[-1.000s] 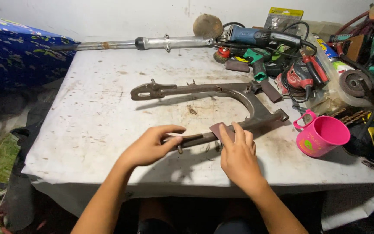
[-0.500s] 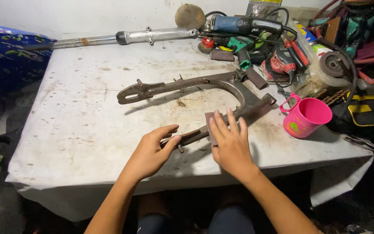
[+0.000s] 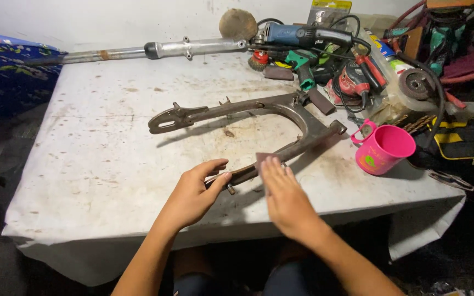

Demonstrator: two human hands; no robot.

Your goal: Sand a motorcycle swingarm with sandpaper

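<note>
A rusty U-shaped metal swingarm [image 3: 297,112] lies flat on the white table [image 3: 100,164]. My left hand [image 3: 193,194] grips the tip of its near arm between thumb and fingers. My right hand [image 3: 283,197] lies flat, fingers together, pressing a small brown piece of sandpaper [image 3: 263,157] onto that same arm just right of the left hand. The far arm of the swingarm points left, away from both hands.
A pink plastic mug [image 3: 385,148] stands at the right edge. A silver fork tube [image 3: 154,51] lies along the back. Power tools, a blue angle grinder [image 3: 297,35] and cables crowd the back right corner. A blue patterned cloth [image 3: 6,77] sits at the left.
My right hand has slid along the near arm with the sandpaper toward my left hand. The view has shifted slightly; the swingarm stays where it lay.
</note>
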